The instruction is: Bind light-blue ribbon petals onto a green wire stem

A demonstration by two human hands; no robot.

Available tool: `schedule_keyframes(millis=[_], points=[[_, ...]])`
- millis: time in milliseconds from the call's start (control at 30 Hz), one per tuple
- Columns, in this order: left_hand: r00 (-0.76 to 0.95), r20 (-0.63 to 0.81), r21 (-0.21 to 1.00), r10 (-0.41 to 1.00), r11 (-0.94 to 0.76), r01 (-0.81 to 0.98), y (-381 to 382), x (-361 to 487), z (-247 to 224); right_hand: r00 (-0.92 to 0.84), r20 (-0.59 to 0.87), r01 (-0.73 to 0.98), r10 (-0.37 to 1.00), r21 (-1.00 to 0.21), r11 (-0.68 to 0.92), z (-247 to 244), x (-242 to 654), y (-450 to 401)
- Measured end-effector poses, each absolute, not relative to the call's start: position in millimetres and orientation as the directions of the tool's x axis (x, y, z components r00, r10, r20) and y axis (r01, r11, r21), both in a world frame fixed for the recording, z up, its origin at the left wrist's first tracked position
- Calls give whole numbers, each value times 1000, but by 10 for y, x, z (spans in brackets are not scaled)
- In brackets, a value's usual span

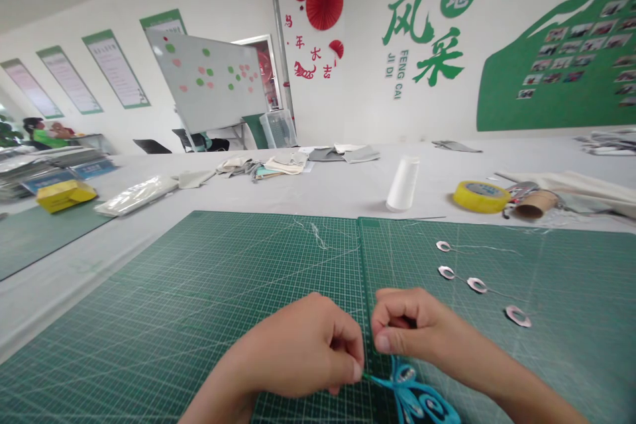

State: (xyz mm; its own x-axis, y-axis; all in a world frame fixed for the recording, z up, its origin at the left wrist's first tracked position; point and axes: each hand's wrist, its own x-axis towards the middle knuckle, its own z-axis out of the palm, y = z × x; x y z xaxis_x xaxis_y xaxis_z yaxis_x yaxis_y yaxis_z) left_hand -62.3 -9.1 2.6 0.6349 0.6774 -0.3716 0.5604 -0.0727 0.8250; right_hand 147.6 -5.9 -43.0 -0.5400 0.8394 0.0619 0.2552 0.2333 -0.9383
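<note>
My left hand (298, 351) pinches the end of a thin turquoise strand at the bottom centre. The strand runs into a coiled turquoise ribbon piece (415, 397) with small shiny inserts, cut off by the lower frame edge. My right hand (415, 321) sits just above it, its thumb and fingers closed, and nothing held there is visible. Both hands rest over a green cutting mat (199, 291). To the right, several small pink-and-silver rings (477, 285) lie on the mat, trailing fine threads.
A white thread cone (402, 183), yellow tape roll (481, 197) and cardboard tube (536, 204) stand beyond the mat. Fabric pieces (268, 165), a plastic bag (136, 195) and a yellow box (66, 195) lie on the long table. A person (44, 134) sits far left.
</note>
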Motion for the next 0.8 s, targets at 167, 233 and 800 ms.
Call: schedule_keyframes(millis=[167,233,800], points=[[546,-175,612,819,-343,712,-190,-618,61,-461,45,374,886,-896,240,-324,1387,-143],[505,-119,546,855,-369,752,-189,-623,59,-404,94,459,910,-839,291,-286,1353,-181],[215,92,617,972,-225,754,-95,-514,-33,-342,742,713,577,-195,674,-447,1246,-332]])
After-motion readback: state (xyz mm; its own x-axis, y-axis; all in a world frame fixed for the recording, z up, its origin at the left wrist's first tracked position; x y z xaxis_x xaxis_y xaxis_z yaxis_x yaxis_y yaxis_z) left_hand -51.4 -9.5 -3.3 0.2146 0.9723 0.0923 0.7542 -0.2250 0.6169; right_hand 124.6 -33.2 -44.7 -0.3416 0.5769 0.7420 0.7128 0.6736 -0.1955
